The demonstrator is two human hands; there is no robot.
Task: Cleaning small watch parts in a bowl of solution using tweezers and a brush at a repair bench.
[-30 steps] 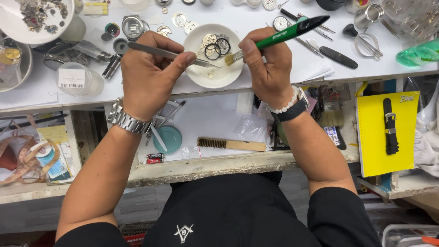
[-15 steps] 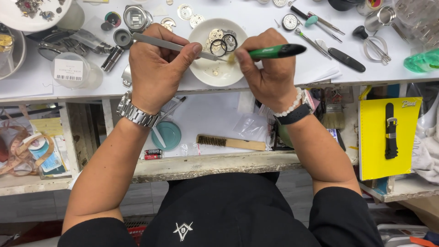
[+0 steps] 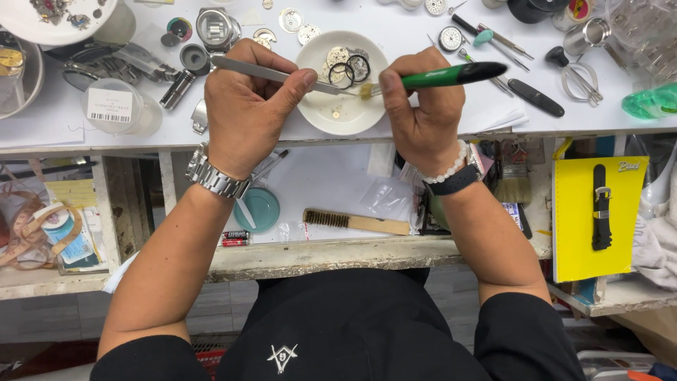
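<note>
the left hand (image 3: 247, 116), left of centre in the upper half of the frame, has its fingers closed around a pair of long silver metal tweezers (image 3: 282, 74), the thumb pressing the shaft from below; the tweezers run rightward and their tips reach over a round white ceramic dish (image 3: 331, 116) at top centre. the right hand (image 3: 423, 113), just right of the dish, is clamped on a green-handled brush with a black end (image 3: 451, 74), fingers curled tight round the handle, and its pale bristle tip meets the tweezer tips above the dish. whether the tweezers pinch a part there is too small to tell. inside the dish lie small round metal watch parts and dark rings (image 3: 349, 63), toward its upper edge. the dish stands on a white worktop (image 3: 42, 130) that spans the top of the frame. a silver metal wristwatch (image 3: 215, 176) sits on the left wrist, and a white bead bracelet with a dark band (image 3: 451, 173) on the right. lower down, at centre, a wooden-handled wire brush (image 3: 356, 221) lies on a shelf beside a round teal lid (image 3: 257, 209). at the right edge a black watch strap on a yellow card (image 3: 599, 208) hangs.
</note>
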